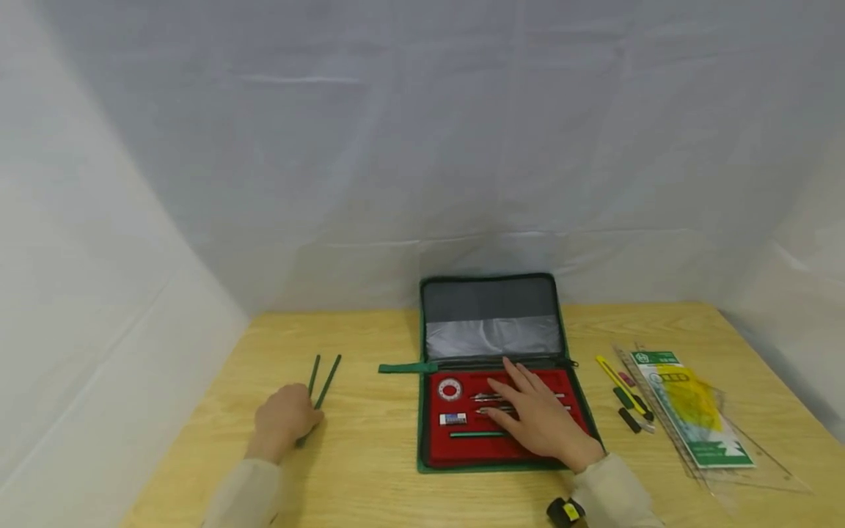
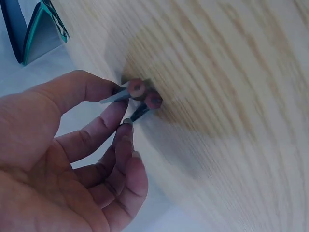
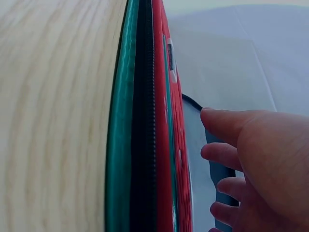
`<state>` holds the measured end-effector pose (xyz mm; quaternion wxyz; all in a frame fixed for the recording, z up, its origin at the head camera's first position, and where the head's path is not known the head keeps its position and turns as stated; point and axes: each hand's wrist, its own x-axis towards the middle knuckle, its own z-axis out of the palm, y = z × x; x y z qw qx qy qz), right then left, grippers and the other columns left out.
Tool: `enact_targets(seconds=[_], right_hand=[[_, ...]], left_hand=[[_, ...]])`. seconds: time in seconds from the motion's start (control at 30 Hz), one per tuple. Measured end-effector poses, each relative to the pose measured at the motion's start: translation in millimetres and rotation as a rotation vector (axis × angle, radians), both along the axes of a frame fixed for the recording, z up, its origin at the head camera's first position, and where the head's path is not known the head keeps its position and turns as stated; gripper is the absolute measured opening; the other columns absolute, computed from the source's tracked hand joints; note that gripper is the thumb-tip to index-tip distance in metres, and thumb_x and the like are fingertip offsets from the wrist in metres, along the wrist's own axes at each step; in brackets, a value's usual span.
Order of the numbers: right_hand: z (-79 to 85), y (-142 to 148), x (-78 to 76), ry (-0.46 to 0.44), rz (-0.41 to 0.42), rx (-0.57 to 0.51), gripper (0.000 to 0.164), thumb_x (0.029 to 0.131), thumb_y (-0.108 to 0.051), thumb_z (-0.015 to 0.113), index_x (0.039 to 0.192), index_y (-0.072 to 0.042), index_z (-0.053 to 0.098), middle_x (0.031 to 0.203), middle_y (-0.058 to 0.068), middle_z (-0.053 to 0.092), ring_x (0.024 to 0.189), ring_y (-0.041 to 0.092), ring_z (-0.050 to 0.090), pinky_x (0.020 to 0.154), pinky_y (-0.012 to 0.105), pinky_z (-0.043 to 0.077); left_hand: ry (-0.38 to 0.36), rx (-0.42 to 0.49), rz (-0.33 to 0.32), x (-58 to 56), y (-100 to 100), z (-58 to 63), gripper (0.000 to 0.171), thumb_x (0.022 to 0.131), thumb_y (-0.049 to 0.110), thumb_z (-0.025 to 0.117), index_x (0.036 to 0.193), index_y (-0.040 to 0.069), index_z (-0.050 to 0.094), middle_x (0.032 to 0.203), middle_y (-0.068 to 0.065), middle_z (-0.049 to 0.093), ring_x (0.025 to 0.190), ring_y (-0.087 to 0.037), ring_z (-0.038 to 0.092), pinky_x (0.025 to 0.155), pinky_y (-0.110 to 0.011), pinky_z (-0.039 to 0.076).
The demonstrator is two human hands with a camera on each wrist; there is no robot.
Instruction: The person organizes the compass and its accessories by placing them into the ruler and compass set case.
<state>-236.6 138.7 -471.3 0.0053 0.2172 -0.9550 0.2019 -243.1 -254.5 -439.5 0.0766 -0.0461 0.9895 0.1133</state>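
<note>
Two green pencils lie at the left of the table, their far ends spread apart. My left hand is at their near ends. In the left wrist view, the thumb and fingers of my left hand pinch the pencils close together, their reddish-brown ends toward the camera. My right hand, its fingers spread, is over the red tray of an unzipped green case. In the right wrist view, my right hand appears slightly above the tray. It hides part of the metal drawing tools and a green pencil.
The tray also holds a white ring-shaped piece and an eraser. The lid leans up behind. Right of the case lie a yellow cutter, dark small pieces and clear rulers under a packet. A black-and-yellow object sits near the front edge.
</note>
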Motion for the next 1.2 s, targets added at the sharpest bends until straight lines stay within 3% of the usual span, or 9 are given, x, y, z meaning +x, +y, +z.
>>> enact_targets(seconds=[0.43, 0.6, 0.77, 1.2], right_hand=[[0.6, 12.5, 1.4, 0.0, -0.025, -0.007, 0.053, 0.09, -0.047, 0.047, 0.135, -0.018, 0.042, 0.15, 0.014, 0.018, 0.134, 0.035, 0.018, 0.103, 0.057, 0.022], [2.8, 20.8, 2.1, 0.038, -0.035, -0.028, 0.053, 0.09, -0.045, 0.048, 0.134, -0.016, 0.043, 0.149, 0.017, 0.021, 0.133, 0.037, 0.02, 0.103, 0.056, 0.023], [4.1, 27.9, 4.0, 0.048, -0.045, -0.038, 0.053, 0.09, -0.045, 0.048, 0.134, -0.015, 0.043, 0.149, 0.018, 0.021, 0.132, 0.037, 0.021, 0.103, 0.056, 0.023], [2.1, 52.6, 8.5, 0.067, -0.101, -0.051, 0.052, 0.09, -0.043, 0.048, 0.134, -0.014, 0.043, 0.148, 0.018, 0.022, 0.132, 0.04, 0.021, 0.101, 0.057, 0.026]], left_hand=[[0.043, 0.052, -0.01, 1.1, 13.0, 10.4, 0.015, 0.075, 0.02, 0.062, 0.067, 0.009, 0.057, 0.058, -0.003, 0.054, 0.051, -0.018, 0.048, 0.045, -0.031, 0.038], [0.088, 0.083, -0.08, -3.2, 26.6, 20.7, 0.016, 0.077, 0.022, 0.064, 0.081, 0.006, 0.063, 0.068, -0.004, 0.06, 0.053, -0.015, 0.049, 0.045, -0.029, 0.041], [0.127, 0.075, -0.144, -8.8, 40.9, 25.2, 0.016, 0.077, 0.022, 0.065, 0.084, 0.007, 0.062, 0.076, -0.005, 0.062, 0.058, -0.015, 0.05, 0.049, -0.031, 0.042], [0.214, 0.087, -0.287, -17.1, 87.8, 19.0, 0.012, 0.075, 0.018, 0.067, 0.082, 0.011, 0.061, 0.073, -0.001, 0.06, 0.056, -0.013, 0.048, 0.047, -0.03, 0.04]])
